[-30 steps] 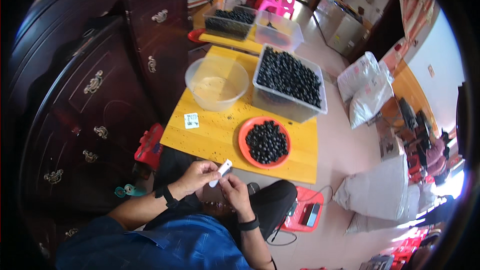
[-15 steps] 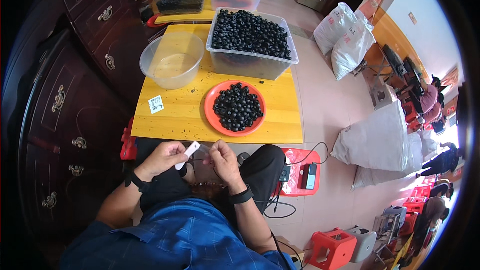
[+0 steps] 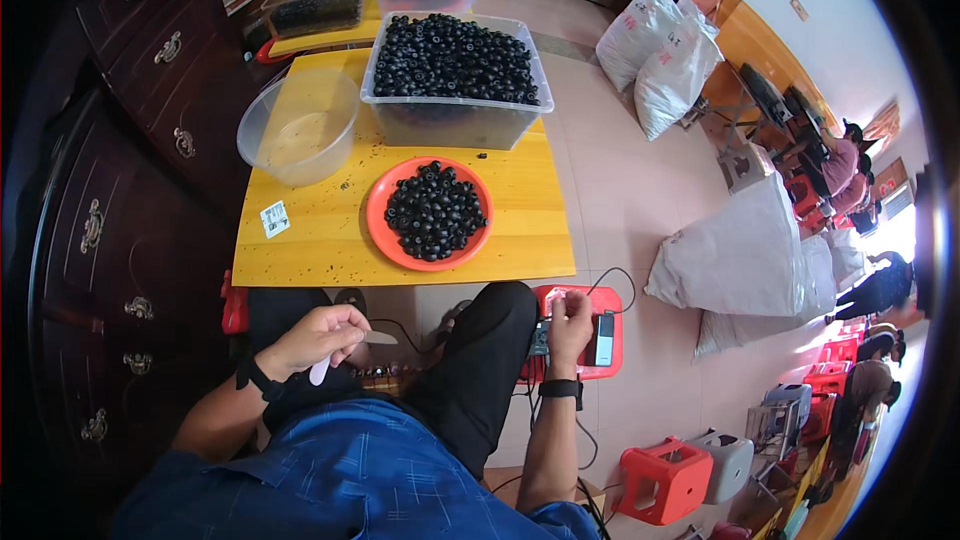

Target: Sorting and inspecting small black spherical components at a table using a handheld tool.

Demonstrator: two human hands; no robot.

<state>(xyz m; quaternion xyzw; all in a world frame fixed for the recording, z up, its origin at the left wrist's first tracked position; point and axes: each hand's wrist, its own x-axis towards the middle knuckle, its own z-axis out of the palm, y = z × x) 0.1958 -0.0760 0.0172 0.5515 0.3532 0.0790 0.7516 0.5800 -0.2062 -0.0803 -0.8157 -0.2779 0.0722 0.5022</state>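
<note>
My left hand (image 3: 325, 342) is closed round a small knife with a pale pinkish handle (image 3: 319, 371). The knife's short, light blade (image 3: 381, 338) points right above my lap. Out to the right, my right hand (image 3: 571, 328) is raised with its fingers curled together over a red stool (image 3: 603, 371); what they hold, if anything, is too small to make out. On the yellow table (image 3: 520, 250) in front of me, an orange-red plate (image 3: 376, 230) holds a heap of small black parts with round holes (image 3: 436, 212).
Behind the plate stand a clear bin (image 3: 440, 127) piled with black parts and a clear round tub (image 3: 300, 155). A label (image 3: 274, 220) lies at left. The stool bears a boxy device (image 3: 605, 340) and cables. White sacks (image 3: 735, 250) stand right; dark drawers (image 3: 120, 230) line the left.
My hands have moved apart: the right swung away to the right over the stool, the left slightly left and down. The knife has turned in my left hand, its blade now bare. The view shifted.
</note>
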